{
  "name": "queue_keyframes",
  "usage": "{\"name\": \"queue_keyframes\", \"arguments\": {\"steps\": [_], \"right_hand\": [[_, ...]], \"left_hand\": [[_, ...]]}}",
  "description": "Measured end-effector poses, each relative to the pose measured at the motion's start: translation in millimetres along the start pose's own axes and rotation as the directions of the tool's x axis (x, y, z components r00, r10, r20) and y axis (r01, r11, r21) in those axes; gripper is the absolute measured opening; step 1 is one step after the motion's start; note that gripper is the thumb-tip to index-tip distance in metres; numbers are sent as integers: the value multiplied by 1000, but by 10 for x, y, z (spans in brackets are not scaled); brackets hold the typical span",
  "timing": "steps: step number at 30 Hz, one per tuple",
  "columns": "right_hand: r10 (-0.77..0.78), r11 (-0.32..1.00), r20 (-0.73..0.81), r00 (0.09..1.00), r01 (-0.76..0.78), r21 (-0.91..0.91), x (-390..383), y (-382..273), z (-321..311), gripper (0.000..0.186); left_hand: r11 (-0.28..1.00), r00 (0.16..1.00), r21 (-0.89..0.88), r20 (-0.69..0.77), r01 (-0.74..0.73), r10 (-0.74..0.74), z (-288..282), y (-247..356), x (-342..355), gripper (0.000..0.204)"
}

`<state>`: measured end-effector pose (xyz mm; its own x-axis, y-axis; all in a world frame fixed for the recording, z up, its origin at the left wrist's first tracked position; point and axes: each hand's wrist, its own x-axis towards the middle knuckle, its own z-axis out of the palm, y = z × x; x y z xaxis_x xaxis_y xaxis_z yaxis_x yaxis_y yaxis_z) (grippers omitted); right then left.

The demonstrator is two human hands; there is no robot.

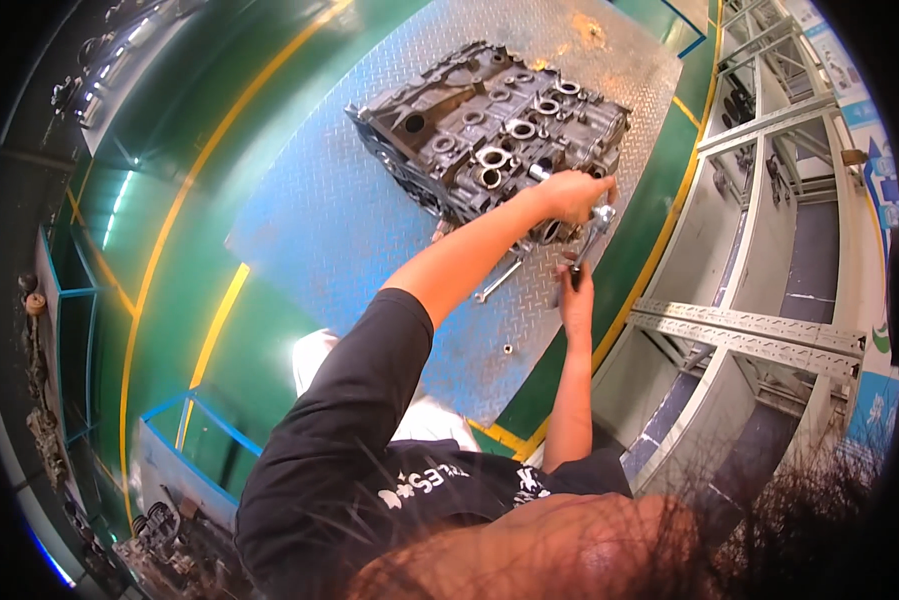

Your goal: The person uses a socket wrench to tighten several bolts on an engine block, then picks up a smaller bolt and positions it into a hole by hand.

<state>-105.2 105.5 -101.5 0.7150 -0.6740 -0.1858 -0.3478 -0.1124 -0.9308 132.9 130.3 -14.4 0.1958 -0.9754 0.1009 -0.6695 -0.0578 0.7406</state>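
A dark, grimy metal engine block (474, 120), with several round bores on its top, lies on a diamond-plate metal surface (309, 230). My left hand (569, 195) is closed at its right side, just above the bright head of a long wrench (594, 235); what the fingers grip is hidden. My right hand (576, 285), lower down, is closed around the dark handle of that wrench. A loose metal wrench (499, 280) lies on the plate below the block, and a small nut (507, 349) lies farther down.
Grey metal shelving (749, 250) runs along the right, close to the plate. A green floor (184, 290) with yellow lines shows on the left. Blue-framed stands (197, 398) and dark metal parts (154, 540) are at the left edge and lower left.
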Motion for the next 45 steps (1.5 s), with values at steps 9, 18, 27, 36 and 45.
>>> {"name": "queue_keyframes", "arguments": {"steps": [9,18,27,36,45], "right_hand": [[-4,878,-55,998,-23,-478,488,-190,-366,30],[106,919,223,969,-181,349,-589,-1362,261,30],[-471,739,-154,869,293,-607,878,242,-452,35],[-39,967,158,987,78,-244,-293,-159,-270,38],[57,998,159,986,-56,-12,-600,-875,256,25]], "left_hand": [[999,999,8,2,38,-38,-108,45,13,57],[997,999,68,26,18,-20,-65,28,79,54],[997,997,-14,1,-72,72,-55,90,68,60],[999,1000,28,-4,-23,23,-74,51,74,61],[1000,999,-5,-32,22,-22,-73,18,-4,66]]}}
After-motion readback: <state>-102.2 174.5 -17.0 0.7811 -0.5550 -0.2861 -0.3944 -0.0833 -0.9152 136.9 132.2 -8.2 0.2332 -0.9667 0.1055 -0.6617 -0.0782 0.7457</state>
